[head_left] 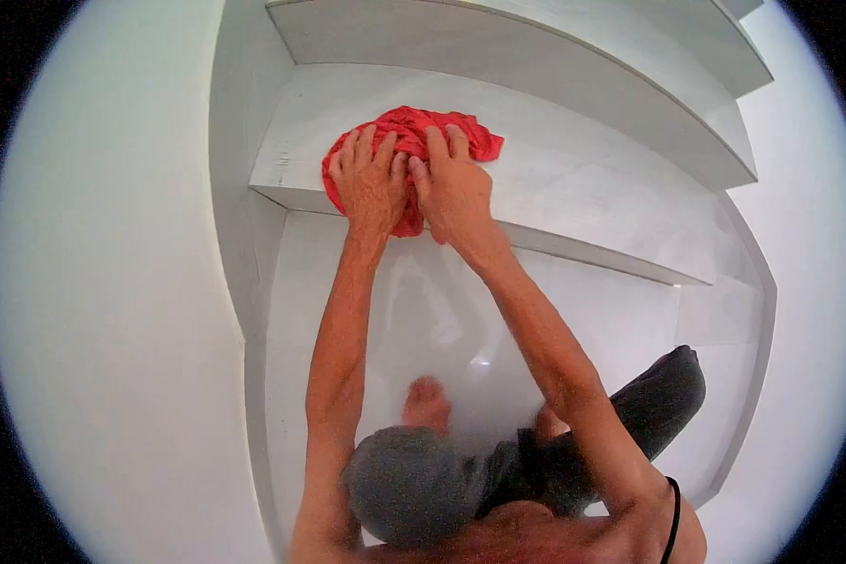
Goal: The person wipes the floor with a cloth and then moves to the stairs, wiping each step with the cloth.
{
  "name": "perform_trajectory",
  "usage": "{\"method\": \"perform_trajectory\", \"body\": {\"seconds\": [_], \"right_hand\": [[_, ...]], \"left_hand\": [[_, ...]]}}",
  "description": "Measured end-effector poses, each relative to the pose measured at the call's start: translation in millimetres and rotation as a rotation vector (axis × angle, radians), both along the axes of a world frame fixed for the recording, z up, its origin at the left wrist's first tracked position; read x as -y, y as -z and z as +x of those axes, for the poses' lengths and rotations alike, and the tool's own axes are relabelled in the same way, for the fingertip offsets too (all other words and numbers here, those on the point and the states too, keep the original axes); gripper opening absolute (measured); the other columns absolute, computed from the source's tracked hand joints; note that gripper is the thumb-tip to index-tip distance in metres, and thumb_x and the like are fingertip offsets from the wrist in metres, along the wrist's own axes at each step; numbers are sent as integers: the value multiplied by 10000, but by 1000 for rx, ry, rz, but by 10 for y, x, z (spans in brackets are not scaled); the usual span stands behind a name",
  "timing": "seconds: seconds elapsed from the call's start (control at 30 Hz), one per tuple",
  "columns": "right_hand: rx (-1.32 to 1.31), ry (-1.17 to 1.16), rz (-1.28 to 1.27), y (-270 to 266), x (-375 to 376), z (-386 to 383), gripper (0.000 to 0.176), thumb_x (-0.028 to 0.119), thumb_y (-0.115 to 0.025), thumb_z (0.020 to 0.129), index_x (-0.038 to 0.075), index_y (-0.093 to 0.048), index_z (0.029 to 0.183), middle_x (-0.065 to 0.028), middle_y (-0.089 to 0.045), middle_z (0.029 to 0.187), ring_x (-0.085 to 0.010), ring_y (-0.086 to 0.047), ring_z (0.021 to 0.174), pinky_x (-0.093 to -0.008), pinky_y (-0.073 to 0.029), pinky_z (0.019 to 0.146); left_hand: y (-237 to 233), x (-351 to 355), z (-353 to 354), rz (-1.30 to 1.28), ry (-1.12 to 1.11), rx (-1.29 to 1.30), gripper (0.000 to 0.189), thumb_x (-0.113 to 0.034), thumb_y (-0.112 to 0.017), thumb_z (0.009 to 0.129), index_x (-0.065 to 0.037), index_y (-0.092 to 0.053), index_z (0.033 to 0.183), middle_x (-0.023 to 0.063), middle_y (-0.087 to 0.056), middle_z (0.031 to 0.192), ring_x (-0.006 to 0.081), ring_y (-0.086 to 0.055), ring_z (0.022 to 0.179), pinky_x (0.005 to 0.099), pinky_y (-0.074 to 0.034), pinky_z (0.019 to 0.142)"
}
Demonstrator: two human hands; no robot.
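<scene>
A crumpled red cloth (482, 141) lies on a pale stair step, with part of it hanging over the front edge. My left hand (371, 183) rests palm down on the cloth's left part, its fingers spread. Close beside it on the right, my right hand (454, 188) presses on the cloth with its visible fingers apart, the thumbs nearly touching. The cloth bunches between and beneath both hands. My palms and some fingertips are hidden from view.
Higher steps (536, 47) curve up across the top right. A pale wall (113, 282) stands at the left and another white wall (808, 282) at the right. Below the cloth's step is a glossy lower surface (334, 254), with my bare feet (427, 402) and bent knees near the bottom.
</scene>
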State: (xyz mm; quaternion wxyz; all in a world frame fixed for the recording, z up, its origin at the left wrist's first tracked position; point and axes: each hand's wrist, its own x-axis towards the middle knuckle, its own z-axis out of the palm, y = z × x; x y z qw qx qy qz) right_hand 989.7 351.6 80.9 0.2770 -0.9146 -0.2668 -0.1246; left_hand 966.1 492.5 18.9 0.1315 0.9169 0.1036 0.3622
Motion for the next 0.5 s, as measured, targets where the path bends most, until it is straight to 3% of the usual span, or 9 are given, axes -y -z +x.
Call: {"method": "perform_trajectory", "body": {"seconds": [0.03, 0.07, 0.2, 0.27, 0.5], "right_hand": [[-29, -35, -49, 34, -120, 44, 376, 259, -603, 985, 23, -509, 1261, -283, -520, 1336, -443, -682, 986, -510, -591, 783], [-57, -24, -129, 223, -208, 140, 438, 271, -613, 987, 62, -520, 1362, -272, -537, 1367, -423, -687, 996, -481, -590, 759], [105, -18, -124, 262, -249, 16, 353, 227, -617, 956, 56, -519, 1249, -240, -550, 1227, -426, -685, 925, -518, -583, 734], [92, -21, -144, 190, -297, -75, 339, 214, -613, 956, 64, -520, 1246, -228, -551, 1195, -428, -680, 906, -521, -576, 733], [18, -114, -45, 127, -376, -82, 343, 174, -624, 928, 96, -531, 1248, -237, -549, 1118, -415, -679, 867, -533, -564, 717]], "left_hand": [[-40, -33, -9, -19, 8, -7, 334, -252, -669, 940, -113, -709, 1242, 117, -581, 1415, 331, -468, 1350, 542, -336, 1107], [-74, -74, -16, -37, 12, -15, 328, -251, -670, 938, -120, -711, 1236, 112, -584, 1407, 331, -475, 1337, 539, -344, 1096], [-176, -176, -107, -41, 18, 9, 311, -264, -693, 907, -149, -731, 1193, 71, -615, 1349, 316, -522, 1268, 516, -386, 1027], [-265, -176, -184, -35, 42, 10, 285, -222, -698, 906, -113, -723, 1168, 87, -606, 1298, 321, -509, 1224, 527, -388, 1014], [-303, -267, -242, -75, 4, -92, 300, -235, -667, 929, -158, -715, 1215, 63, -601, 1343, 311, -505, 1257, 505, -391, 1031]]}}
